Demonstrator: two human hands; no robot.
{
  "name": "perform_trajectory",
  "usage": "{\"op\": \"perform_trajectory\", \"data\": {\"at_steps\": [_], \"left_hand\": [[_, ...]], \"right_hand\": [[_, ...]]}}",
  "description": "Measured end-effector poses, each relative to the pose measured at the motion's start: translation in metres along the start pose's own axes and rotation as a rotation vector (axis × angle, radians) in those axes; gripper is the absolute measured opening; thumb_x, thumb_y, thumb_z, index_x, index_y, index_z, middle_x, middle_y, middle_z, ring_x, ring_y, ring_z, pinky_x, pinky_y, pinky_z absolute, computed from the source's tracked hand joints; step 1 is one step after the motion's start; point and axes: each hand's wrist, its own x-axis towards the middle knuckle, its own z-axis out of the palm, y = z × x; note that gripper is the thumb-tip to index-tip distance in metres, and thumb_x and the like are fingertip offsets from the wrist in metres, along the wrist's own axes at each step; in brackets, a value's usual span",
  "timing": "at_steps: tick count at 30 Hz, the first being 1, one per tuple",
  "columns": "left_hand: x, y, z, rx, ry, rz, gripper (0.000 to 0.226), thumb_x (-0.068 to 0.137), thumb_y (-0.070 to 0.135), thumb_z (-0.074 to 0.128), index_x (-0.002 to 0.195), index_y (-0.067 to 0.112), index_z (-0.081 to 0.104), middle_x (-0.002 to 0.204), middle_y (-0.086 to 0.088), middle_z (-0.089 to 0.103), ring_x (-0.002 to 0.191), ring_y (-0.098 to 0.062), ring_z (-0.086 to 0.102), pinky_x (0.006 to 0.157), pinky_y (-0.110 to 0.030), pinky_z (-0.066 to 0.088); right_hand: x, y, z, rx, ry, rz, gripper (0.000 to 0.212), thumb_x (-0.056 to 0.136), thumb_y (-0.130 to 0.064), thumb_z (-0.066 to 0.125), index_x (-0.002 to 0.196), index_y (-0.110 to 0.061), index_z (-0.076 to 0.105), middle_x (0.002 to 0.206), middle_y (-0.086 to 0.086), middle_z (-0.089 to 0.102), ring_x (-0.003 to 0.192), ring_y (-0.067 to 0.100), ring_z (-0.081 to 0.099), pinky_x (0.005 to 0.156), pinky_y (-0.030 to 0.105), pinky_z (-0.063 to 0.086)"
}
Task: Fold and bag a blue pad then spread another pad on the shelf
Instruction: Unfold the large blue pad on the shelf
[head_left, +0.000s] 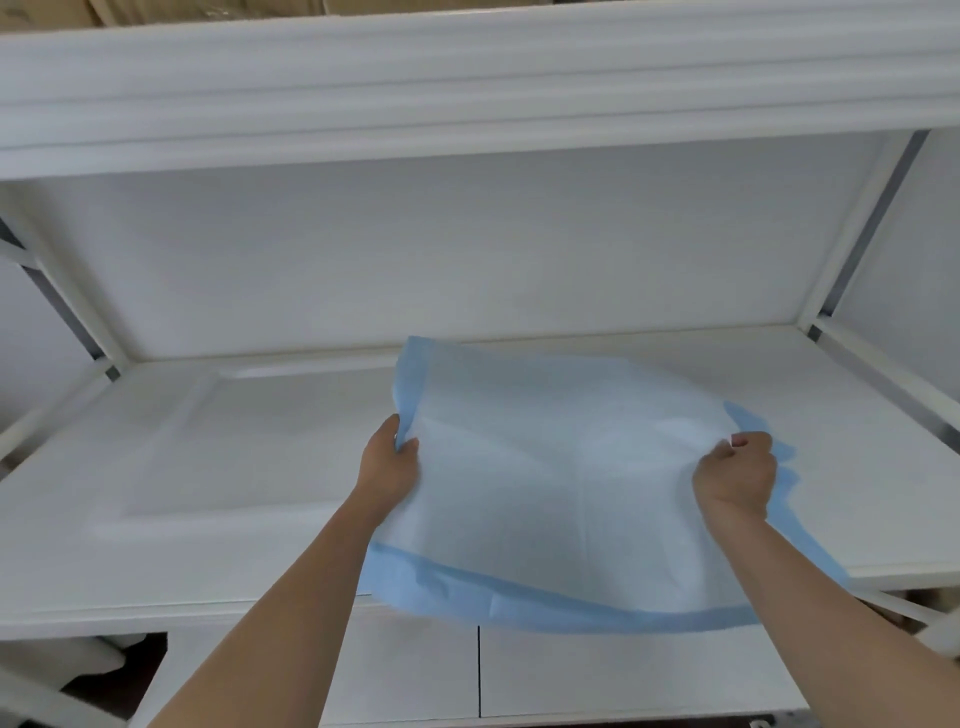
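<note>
Left hand (390, 462) and right hand (737, 475) each pinch a side edge of the blue pad (545, 467) over the white shelf (208, 467); the spread likely goes best drawn taut, its near border squared to the shelf's front edge.

pad (561, 488): thin, paper-like sheet, matt; pale, faintly textured centre with a smoother, deeper blue border, creased at 6 o'clock.
shelf (218, 467): white covering, smooth, soft low sheen, with shallow ridges at 9 o'clock.
upper shelf edge (467, 93): white, smooth, slightly glossy.
frame post (862, 223): white-painted upright with a bare grey metal strip, at 2 o'clock.
lower panels (597, 670): white, flat, matt.
</note>
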Motion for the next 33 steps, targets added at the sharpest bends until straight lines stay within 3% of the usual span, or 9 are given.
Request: {"op": "perform_trajectory", "data": {"at_steps": [5,8,11,17,25,31,33], "left_hand": [[0.001,-0.020,-0.028,0.007,0.063,-0.031,0.015,0.095,0.005,0.041,0.104,0.005,0.053,0.072,-0.001,0.045,0.065,-0.018,0.042,0.059,-0.028,0.035],[0.005,-0.033,-0.045,0.018,0.091,-0.068,0.016,0.095,0.006,0.041,0.106,0.005,0.052,0.073,-0.001,0.046,0.071,-0.023,0.046,0.067,-0.032,0.038],[0.010,-0.040,-0.059,0.030,0.132,-0.122,0.024,0.096,0.009,0.042,0.118,0.004,0.050,0.089,-0.012,0.052,0.086,-0.036,0.053,0.078,-0.042,0.046],[0.012,-0.060,-0.099,0.025,0.267,-0.143,0.006,0.094,0.005,0.042,0.094,0.004,0.048,0.070,-0.002,0.041,0.070,-0.023,0.042,0.067,-0.032,0.035],[0.010,-0.090,-0.140,0.071,0.379,-0.183,0.011,0.094,0.005,0.043,0.102,0.002,0.051,0.086,-0.010,0.047,0.079,-0.022,0.044,0.075,-0.036,0.039],[0.020,-0.115,-0.161,0.049,0.371,-0.210,0.012,0.094,0.006,0.044,0.103,0.001,0.051,0.084,-0.009,0.048,0.078,-0.022,0.045,0.073,-0.036,0.040],[0.030,-0.120,-0.178,0.055,0.351,-0.200,0.012,0.094,0.005,0.044,0.101,-0.002,0.051,0.077,-0.009,0.046,0.072,-0.023,0.044,0.066,-0.033,0.037]], "right_hand": [[-0.021,-0.016,0.024,0.024,-0.028,-0.046,0.018,0.099,-0.014,0.040,0.112,-0.004,0.045,0.107,0.022,0.057,0.090,0.037,0.059,0.068,0.038,0.042],[-0.031,-0.029,0.040,0.028,-0.051,-0.064,0.018,0.098,-0.014,0.040,0.113,-0.005,0.046,0.106,0.022,0.058,0.093,0.037,0.059,0.069,0.041,0.043],[-0.034,-0.044,0.055,0.042,-0.075,-0.076,0.017,0.098,-0.015,0.040,0.112,-0.008,0.046,0.108,0.020,0.058,0.094,0.037,0.059,0.072,0.043,0.045],[-0.052,-0.080,0.096,0.083,-0.175,-0.148,0.018,0.098,-0.016,0.041,0.113,-0.007,0.047,0.109,0.017,0.057,0.096,0.035,0.058,0.070,0.038,0.040],[-0.081,-0.104,0.134,0.117,-0.244,-0.219,0.017,0.096,-0.017,0.044,0.110,-0.009,0.050,0.112,0.017,0.055,0.098,0.036,0.056,0.077,0.042,0.043],[-0.102,-0.107,0.157,0.109,-0.223,-0.226,0.016,0.096,-0.018,0.045,0.109,-0.010,0.050,0.109,0.017,0.057,0.097,0.037,0.057,0.078,0.045,0.045],[-0.117,-0.108,0.169,0.115,-0.208,-0.200,0.014,0.097,-0.018,0.045,0.107,-0.011,0.050,0.107,0.016,0.057,0.095,0.037,0.057,0.076,0.044,0.045]]}}
